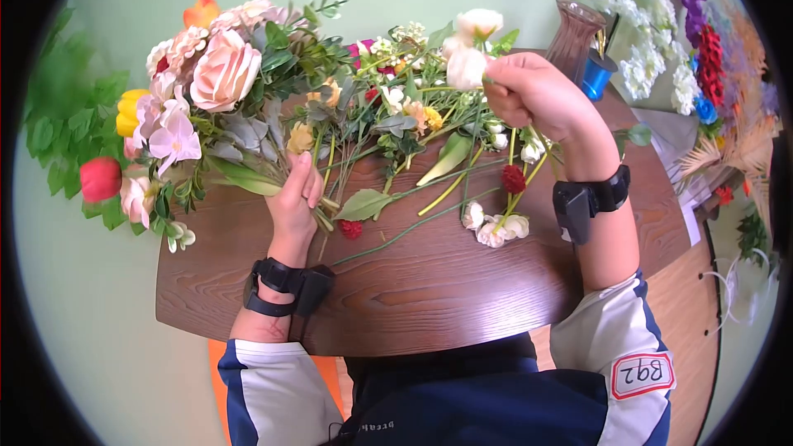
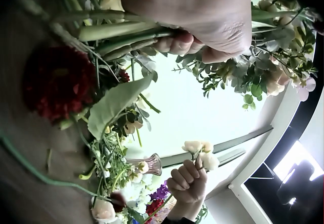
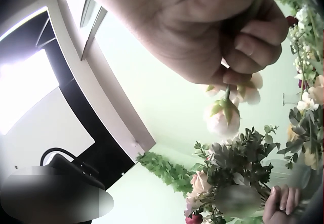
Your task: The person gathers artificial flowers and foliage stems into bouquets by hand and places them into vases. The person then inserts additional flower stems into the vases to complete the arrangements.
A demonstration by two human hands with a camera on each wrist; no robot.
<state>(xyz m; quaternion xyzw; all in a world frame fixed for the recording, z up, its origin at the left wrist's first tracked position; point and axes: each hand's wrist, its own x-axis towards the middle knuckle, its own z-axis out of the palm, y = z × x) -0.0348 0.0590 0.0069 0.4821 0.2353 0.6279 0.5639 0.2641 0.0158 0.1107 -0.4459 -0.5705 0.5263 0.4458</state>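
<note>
My left hand (image 1: pixel 296 198) grips a bouquet by its bundled green stems (image 2: pixel 121 34) over the table's left side. Large pink roses (image 1: pixel 225 72), a yellow tulip (image 1: pixel 132 113), a red tulip (image 1: pixel 100 179) and leafy sprigs make up its head, which leans left. Raised at the right, my right hand (image 1: pixel 537 91) pinches the stem of a spray of white flowers (image 1: pixel 467 68) just below the blooms. From the right wrist view, one pale bloom (image 3: pixel 223 121) hangs beside the fingertips, with more blooms behind it partly hidden by the hand.
Loose flowers and cut stems lie across the brown table (image 1: pixel 462 289), among them white blooms (image 1: pixel 501 231) and a red flower (image 1: pixel 350 230). A glass vase (image 1: pixel 572 37) and a blue pot (image 1: pixel 598 76) stand at the back right. More flowers, purple (image 1: pixel 690 8) and red, stand beyond.
</note>
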